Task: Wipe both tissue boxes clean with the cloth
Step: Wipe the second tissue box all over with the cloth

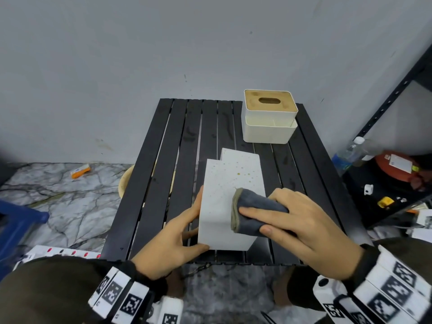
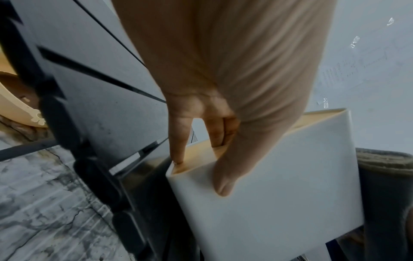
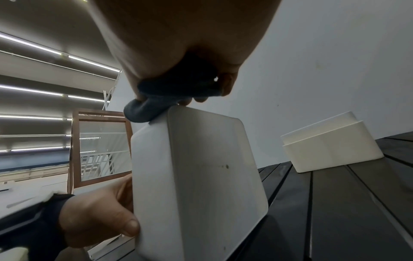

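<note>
A white tissue box [image 1: 228, 195] stands on its side near the front of the black slatted table [image 1: 163, 160], its upturned face dotted with small stains. My left hand [image 1: 174, 232] grips its left side, thumb on the near face, fingers on the wooden lid side [image 2: 201, 155]. My right hand [image 1: 297, 220] holds a folded grey cloth [image 1: 254, 213] and presses it on the box's upper right part. In the right wrist view the cloth [image 3: 156, 106] sits on the box's top edge [image 3: 201, 159]. A second white tissue box [image 1: 268, 118] with a wooden lid stands at the table's back right.
A black metal shelf [image 1: 397, 94] stands to the right with a water bottle [image 1: 348, 155] and small items below it. On the marble floor at left lie an orange object [image 1: 80, 171] and a blue bin [image 1: 16, 225]. A beige bowl [image 1: 125, 181] shows under the table's left edge.
</note>
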